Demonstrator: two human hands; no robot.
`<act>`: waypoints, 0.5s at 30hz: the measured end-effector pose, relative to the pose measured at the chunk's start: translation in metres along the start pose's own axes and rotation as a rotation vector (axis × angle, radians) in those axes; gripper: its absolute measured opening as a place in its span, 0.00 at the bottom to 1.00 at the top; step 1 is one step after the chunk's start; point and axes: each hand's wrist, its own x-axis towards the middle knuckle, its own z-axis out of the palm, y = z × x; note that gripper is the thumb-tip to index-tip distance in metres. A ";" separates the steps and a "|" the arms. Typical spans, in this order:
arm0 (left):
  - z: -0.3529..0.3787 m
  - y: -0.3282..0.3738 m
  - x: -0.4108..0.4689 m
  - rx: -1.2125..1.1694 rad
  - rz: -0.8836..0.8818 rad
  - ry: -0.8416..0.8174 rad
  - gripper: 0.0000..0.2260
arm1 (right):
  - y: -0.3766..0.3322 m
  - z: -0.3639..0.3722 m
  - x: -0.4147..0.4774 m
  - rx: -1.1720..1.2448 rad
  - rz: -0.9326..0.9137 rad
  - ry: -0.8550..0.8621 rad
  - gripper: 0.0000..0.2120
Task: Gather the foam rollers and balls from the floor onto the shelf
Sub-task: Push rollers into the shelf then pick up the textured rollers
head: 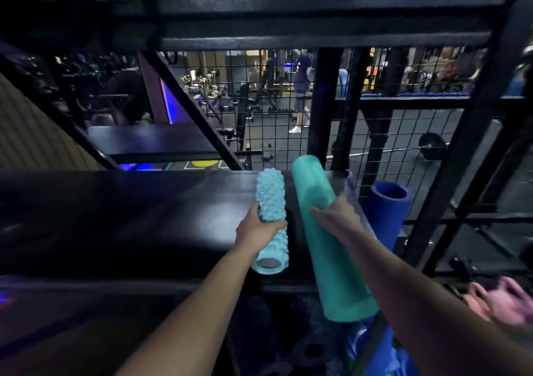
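My left hand (258,230) grips a short, knobbly light-blue foam roller (271,199) around its middle, lying lengthwise over the dark shelf board (129,217). My right hand (336,217) holds a long, smooth teal foam roller (320,191) near its upper half. Its far end is over the shelf's right side, and its near end sticks out past the shelf's front edge. A blue hollow foam roller (386,211) stands upright just right of the shelf.
Black metal frame bars and wire mesh (274,101) close the shelf's back and right side. Pink kettlebells (501,300) sit low at the right. Blue items (383,355) lie under the shelf. Beyond the mesh a person (301,93) walks among gym benches.
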 end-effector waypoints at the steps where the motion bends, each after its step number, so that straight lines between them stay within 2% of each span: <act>1: 0.008 0.000 0.007 0.021 -0.008 -0.002 0.36 | 0.004 0.001 0.007 -0.002 0.003 -0.001 0.53; 3: 0.024 0.000 0.019 0.076 -0.022 -0.010 0.36 | 0.009 0.002 0.023 -0.023 0.014 -0.021 0.47; 6: 0.045 -0.008 0.035 0.225 -0.041 0.009 0.41 | 0.018 0.008 0.046 -0.058 -0.003 -0.056 0.39; 10: 0.056 -0.018 0.048 0.328 -0.053 0.045 0.45 | 0.028 0.018 0.075 -0.046 -0.008 -0.057 0.43; 15: 0.051 -0.020 0.048 0.317 -0.080 0.029 0.44 | 0.004 0.015 0.070 -0.085 0.009 -0.045 0.40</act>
